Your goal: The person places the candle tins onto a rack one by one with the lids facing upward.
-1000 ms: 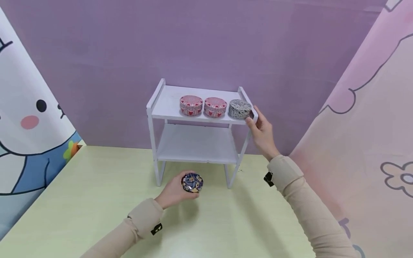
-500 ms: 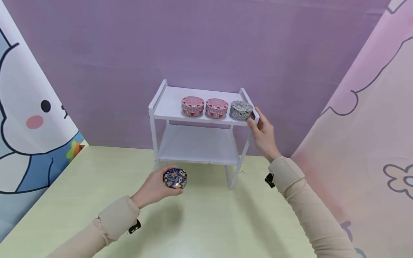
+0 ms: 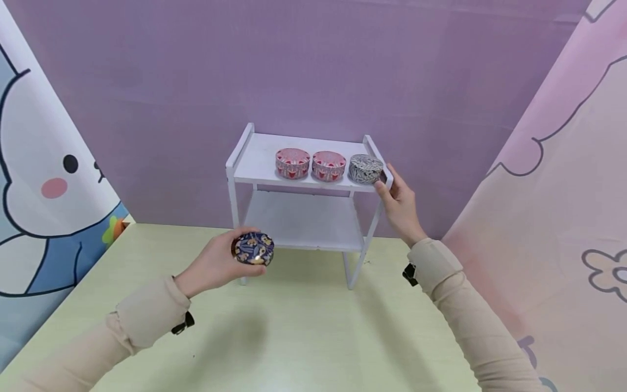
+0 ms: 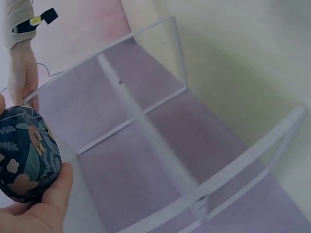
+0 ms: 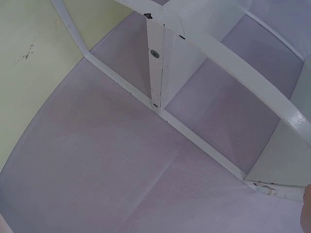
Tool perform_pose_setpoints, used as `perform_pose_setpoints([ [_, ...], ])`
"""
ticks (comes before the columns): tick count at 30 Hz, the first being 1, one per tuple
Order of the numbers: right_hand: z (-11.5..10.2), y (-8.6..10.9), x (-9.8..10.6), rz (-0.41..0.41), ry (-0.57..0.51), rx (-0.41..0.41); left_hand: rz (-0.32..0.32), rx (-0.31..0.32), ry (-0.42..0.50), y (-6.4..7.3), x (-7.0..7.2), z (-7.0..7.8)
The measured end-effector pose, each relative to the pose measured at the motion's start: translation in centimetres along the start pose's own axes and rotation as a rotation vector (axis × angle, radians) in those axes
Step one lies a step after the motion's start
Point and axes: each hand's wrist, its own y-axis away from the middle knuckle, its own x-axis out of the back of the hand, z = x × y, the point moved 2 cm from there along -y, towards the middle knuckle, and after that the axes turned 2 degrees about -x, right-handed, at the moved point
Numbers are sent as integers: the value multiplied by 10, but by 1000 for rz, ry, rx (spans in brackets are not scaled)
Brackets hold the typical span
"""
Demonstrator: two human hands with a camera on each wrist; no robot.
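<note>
In the head view my left hand (image 3: 213, 265) holds a round dark blue flowered tin (image 3: 253, 249), raised in front of the rack's lower left. Fingers and thumb curl round its side, as the left wrist view also shows for this tin (image 4: 29, 155). My right hand (image 3: 400, 206) grips the right end of the white two-tier rack (image 3: 262, 142), thumb at the front and fingers behind the side rail. Beside that thumb stands a black-and-white patterned tin (image 3: 365, 169). Two pink tins with red hearts, a left one (image 3: 292, 163) and a middle one (image 3: 329, 166), share the top shelf.
The rack's lower shelf (image 3: 303, 218) lies behind and right of the held tin. Under the rack is a pale green tabletop (image 3: 313, 332). A purple backdrop (image 3: 313, 71) rises behind, with cartoon-printed panels, one left (image 3: 39, 158) and one right (image 3: 553, 218).
My left hand has carried the blue tin left, then up toward the rack's lower left front. My right hand keeps its grip on the rack, and the shelf's tins stay in place.
</note>
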Motion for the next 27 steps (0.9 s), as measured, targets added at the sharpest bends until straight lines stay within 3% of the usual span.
perform_pose_setpoints([
  [11,-1,0,0,0,-7,-1,27,-62,-22,-16,37,33],
  [20,0,-1,-1,2,-16,-5,4,-8,-45,-23,54,46],
  [27,1,-1,-1,0,-1,4,13,-1,-91,-35,78,65],
])
